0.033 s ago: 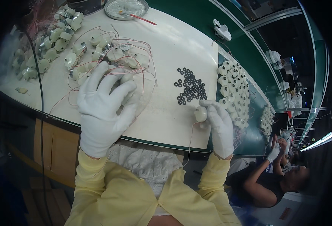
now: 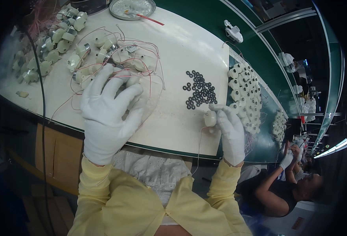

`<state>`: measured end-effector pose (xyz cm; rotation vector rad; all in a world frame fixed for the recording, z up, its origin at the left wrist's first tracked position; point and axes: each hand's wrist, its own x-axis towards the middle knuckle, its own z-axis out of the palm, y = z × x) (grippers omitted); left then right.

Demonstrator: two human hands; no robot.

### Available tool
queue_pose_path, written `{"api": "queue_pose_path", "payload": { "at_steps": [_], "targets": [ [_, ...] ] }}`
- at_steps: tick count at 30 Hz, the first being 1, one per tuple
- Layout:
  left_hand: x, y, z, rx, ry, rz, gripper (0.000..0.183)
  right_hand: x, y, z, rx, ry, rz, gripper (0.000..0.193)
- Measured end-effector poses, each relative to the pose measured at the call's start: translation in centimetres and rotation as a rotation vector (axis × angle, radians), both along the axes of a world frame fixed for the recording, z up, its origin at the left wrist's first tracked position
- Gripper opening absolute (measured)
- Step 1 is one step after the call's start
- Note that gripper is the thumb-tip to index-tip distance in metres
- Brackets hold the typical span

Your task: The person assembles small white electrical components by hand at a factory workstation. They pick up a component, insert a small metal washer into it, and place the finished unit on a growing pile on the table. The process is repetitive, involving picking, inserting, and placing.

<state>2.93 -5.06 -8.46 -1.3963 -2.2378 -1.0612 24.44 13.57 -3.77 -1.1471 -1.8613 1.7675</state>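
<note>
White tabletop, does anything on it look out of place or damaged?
A small tan piece lies alone near the left edge of the tabletop, oddly apart from the pale parts by the left hand. No damage stands out.

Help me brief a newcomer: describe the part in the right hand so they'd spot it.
Find the white table, then its black rings, toward the right. Just below, the right hand holds a cream round part trailing wire; unlike its clustered neighbours, it's alone.
</note>
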Motion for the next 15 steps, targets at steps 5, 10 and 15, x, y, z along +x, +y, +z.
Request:
{"api": "queue_pose_path", "payload": {
  "at_steps": [5, 10, 15],
  "targets": [
    [-0.1, 0.4, -0.2, 0.039, 0.045, 0.016, 0.026, -0.4, -0.2, -2.0, 0.192, 0.088, 0.055, 0.024],
    [-0.1, 0.3, 0.0, 0.017, 0.046, 0.028, 0.027, -1.1, 0.8, -2.4, 0.940, -0.135, 0.261, 0.026],
    [0.0, 0.2, 0.0, -0.032, -0.031, 0.030, 0.027, -2.2, 0.5, -1.4, 1.221, -0.238, 0.340, 0.023]
  ]
}}
